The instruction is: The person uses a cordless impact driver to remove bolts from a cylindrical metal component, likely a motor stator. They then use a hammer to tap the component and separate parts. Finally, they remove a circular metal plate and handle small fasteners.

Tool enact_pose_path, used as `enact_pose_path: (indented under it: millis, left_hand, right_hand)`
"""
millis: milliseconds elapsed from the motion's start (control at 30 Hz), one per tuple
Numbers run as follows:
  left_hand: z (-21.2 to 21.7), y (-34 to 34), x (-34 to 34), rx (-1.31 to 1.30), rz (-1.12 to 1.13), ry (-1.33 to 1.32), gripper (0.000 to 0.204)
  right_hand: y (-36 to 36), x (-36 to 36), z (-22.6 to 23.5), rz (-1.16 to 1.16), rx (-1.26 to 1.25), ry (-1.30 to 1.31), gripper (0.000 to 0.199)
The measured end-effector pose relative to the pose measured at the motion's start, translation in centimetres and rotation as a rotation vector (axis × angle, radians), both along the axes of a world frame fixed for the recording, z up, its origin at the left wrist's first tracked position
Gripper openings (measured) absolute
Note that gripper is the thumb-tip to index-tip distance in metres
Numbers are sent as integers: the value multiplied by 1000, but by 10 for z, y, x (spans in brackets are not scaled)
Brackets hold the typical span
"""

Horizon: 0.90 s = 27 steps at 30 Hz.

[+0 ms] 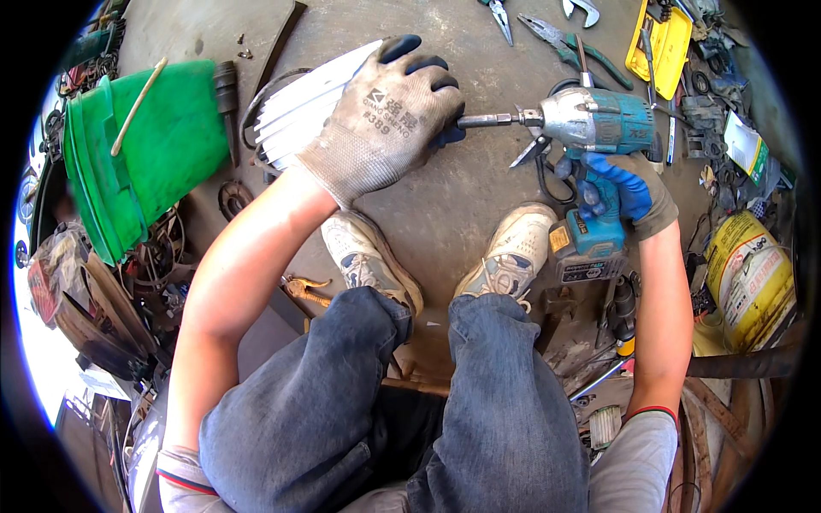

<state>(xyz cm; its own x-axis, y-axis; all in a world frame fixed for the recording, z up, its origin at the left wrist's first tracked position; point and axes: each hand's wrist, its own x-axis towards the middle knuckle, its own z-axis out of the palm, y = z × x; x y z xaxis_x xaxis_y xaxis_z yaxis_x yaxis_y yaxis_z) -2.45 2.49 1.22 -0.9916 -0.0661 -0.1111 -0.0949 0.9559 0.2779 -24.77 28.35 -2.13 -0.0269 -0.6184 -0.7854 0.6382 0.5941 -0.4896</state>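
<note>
My left hand, in a grey glove with dark fingertips, grips a white finned part held above the concrete floor. My right hand, in a blue-palmed glove, holds the handle of a teal cordless impact driver. The driver's long bit points left and meets the fingertips of my left hand; its tip is hidden behind them. I am squatting, with both white shoes on the floor below the tool.
A green plastic bucket lies on its side at the left. Pliers and a wrench lie at the top, beside a yellow tray. A yellow canister stands at the right amid scattered tools and scrap.
</note>
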Motion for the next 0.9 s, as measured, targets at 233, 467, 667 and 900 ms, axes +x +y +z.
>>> enact_pose_path:
  millis: [233,467,667,900]
  left_hand:
    - [28,-12,-45,-117,-115,-24,28]
    - [54,-9,-68,-215,-227,-12,19]
    - [43,-5,-82,-87,-369,22,20]
    - [26,41,-57,139,-226,127,27]
  right_hand:
    - [16,7,9,-162,-28,-39,41]
    - [40,4,7,-278,-124,-111,43]
    - [67,9,15,-368,-240,-82,43]
    - [107,12,23,-345,-114,-168,55]
